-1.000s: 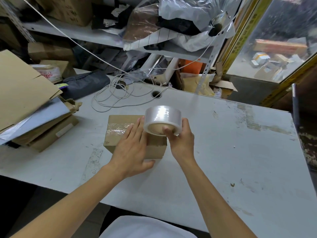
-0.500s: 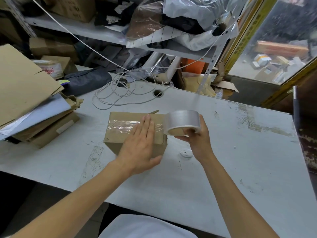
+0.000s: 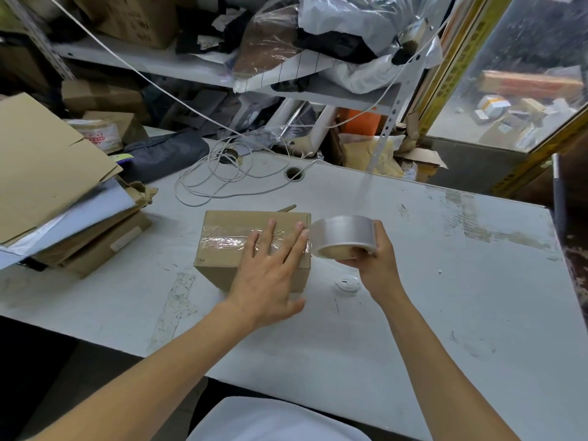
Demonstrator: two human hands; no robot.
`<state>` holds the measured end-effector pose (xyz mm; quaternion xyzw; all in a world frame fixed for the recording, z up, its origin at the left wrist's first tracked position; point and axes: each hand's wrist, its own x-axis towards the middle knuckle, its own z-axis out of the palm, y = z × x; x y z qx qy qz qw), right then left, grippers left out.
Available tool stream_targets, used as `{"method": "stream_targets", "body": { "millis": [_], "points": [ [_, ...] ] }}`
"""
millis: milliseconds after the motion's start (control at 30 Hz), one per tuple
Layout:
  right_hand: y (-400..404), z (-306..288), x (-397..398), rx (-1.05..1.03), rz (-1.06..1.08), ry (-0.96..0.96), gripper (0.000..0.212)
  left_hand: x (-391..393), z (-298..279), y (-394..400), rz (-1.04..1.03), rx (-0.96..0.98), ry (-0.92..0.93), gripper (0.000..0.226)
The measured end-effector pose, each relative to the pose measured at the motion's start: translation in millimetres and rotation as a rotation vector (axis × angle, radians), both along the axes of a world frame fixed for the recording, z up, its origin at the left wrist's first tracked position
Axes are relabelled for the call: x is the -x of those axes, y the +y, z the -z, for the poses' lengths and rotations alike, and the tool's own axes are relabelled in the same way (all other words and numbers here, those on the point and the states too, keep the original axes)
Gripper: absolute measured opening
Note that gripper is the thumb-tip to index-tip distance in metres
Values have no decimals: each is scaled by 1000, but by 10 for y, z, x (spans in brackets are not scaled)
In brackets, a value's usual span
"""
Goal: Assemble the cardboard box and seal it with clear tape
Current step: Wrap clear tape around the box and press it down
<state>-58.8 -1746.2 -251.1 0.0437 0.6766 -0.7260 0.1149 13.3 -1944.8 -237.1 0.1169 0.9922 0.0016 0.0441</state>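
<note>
A small closed cardboard box (image 3: pixel 229 237) stands on the white table (image 3: pixel 445 281) in front of me, with a strip of clear tape (image 3: pixel 222 241) running across its top. My left hand (image 3: pixel 270 272) lies flat on the box's top right part, fingers spread, thumb down the near side. My right hand (image 3: pixel 377 262) grips a roll of clear tape (image 3: pixel 342 235) just off the box's right edge. The tape runs from the roll onto the box top.
Flattened cardboard sheets and boxes (image 3: pixel 47 186) are stacked at the table's left. A coiled white cable (image 3: pixel 216 179) lies behind the box near a cable hole (image 3: pixel 294 173). A small white round thing (image 3: pixel 348 284) sits under the roll. Cluttered shelves stand behind.
My right hand has carried the roll from above the box's right part to beyond its right edge. My left hand has slid rightward along the taped top.
</note>
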Motion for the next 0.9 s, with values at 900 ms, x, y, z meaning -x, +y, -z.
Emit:
{"method": "stream_targets", "body": {
  "millis": [900],
  "points": [
    [3, 797, -110, -877, -208, 71, 68, 43, 63, -180, 57, 35, 46, 99]
  ]
}}
